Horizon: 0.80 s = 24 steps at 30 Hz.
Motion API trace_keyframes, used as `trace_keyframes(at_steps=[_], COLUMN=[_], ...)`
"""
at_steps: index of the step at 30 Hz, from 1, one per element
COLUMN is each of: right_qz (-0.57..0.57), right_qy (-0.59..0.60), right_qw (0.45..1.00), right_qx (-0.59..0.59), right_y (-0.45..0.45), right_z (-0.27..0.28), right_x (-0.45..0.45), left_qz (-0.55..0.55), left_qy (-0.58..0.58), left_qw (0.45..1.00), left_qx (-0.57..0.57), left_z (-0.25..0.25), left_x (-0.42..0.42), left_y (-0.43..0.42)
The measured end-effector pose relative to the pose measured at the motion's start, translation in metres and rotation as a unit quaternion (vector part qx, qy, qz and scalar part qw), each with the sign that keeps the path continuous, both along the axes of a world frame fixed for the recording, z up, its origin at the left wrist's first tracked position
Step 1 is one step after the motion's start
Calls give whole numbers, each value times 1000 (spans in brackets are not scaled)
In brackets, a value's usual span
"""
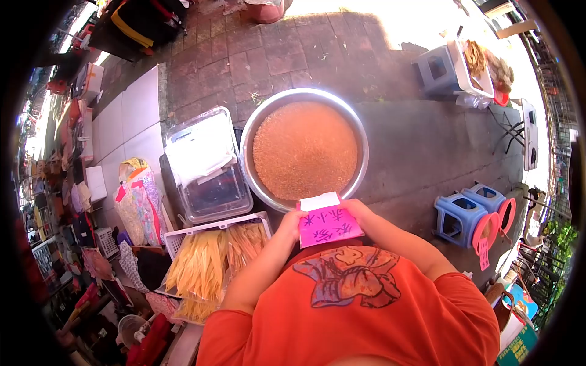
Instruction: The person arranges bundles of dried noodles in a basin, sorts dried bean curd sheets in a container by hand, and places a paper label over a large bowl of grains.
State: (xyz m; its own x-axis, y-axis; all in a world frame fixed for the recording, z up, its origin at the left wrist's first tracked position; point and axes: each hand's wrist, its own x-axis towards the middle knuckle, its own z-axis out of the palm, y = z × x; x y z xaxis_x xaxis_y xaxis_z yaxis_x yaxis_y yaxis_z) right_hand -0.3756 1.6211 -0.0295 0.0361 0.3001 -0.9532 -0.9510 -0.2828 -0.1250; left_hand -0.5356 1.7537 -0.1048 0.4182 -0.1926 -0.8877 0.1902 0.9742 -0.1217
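Observation:
A bright pink paper sign (329,227) with dark handwritten characters is held close to my body, at the front of the red shirt. My left hand (292,224) grips its left edge, and my right hand (359,211) grips the right side near the top. A white piece (320,201) shows along the sign's upper edge. Just beyond the sign stands a large round metal basin (365,143), filled with small reddish-brown grain (305,149). The fingertips behind the sign are hidden.
Left of the basin are a clear plastic box (217,204) with white sheets on it and a white basket (173,244) of pale yellow dried strips (198,262). At right stand blue stools (455,216) with pink round items. A grey stool (434,70) bears a white tray (459,58).

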Motion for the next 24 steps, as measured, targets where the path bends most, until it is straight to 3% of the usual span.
trace_keyframes(at_steps=[1,4,5,8,11,19,24], right_qz=[-6,23,-10,47,22,48,30], right_qy=[8,-61,-52,-71,-77,-209,-235], right_qw=[1000,997,998,995,995,977,967], right_qx=[-6,-28,19,-51,-61,18,97], right_y=[-5,9,8,26,27,49,65], right_z=[-23,-48,-71,-67,-74,-42,1], right_x=[-3,-1,-3,3,3,13,27], left_qz=[-35,-103,-91,-178,-205,-45,1], left_qy=[21,-44,-60,-125,-130,-172,-184], left_qw=[999,989,986,963,957,924,923], left_qx=[-25,98,123,158,161,338,338], left_z=[-18,6,7,-8,-36,-12,39], left_x=[-4,11,14,20,19,14,37], left_y=[-1,16,24,53,57,41,59])
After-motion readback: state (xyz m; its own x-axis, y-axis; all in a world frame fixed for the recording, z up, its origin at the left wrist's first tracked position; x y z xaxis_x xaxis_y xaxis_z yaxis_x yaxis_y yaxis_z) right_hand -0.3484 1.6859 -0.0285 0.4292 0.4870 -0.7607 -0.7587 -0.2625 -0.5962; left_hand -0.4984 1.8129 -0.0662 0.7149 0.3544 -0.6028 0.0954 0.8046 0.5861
